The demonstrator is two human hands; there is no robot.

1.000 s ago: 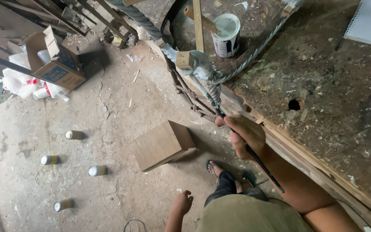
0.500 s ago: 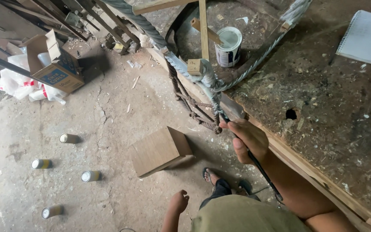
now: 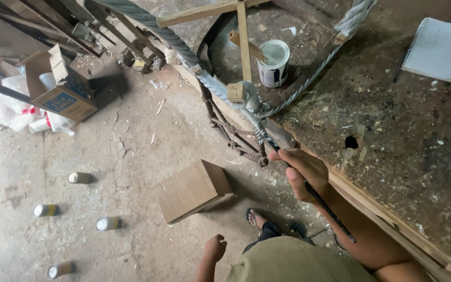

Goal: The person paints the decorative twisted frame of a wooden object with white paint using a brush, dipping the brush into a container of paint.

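My right hand (image 3: 303,172) grips a thin dark paintbrush (image 3: 324,206) at the edge of a worn workbench (image 3: 392,151). The brush tip meets a twisted rope-like frame piece (image 3: 238,141) that hangs over the bench edge, partly painted silver. My left hand (image 3: 214,249) hangs low beside my body, fingers curled, holding nothing. A white paint can (image 3: 274,63) stands on the bench inside the curved frame, next to a wooden cross brace (image 3: 243,47).
A wooden box (image 3: 191,189) sits on the concrete floor by my feet. Several spray cans (image 3: 79,178) lie to the left. A cardboard box (image 3: 58,83) and plastic bags stand at the far left. A spiral notebook (image 3: 438,48) lies on the bench.
The view has tilted toward the bench. My right hand has moved slightly up along the twisted piece with the brush. My left hand stays low.
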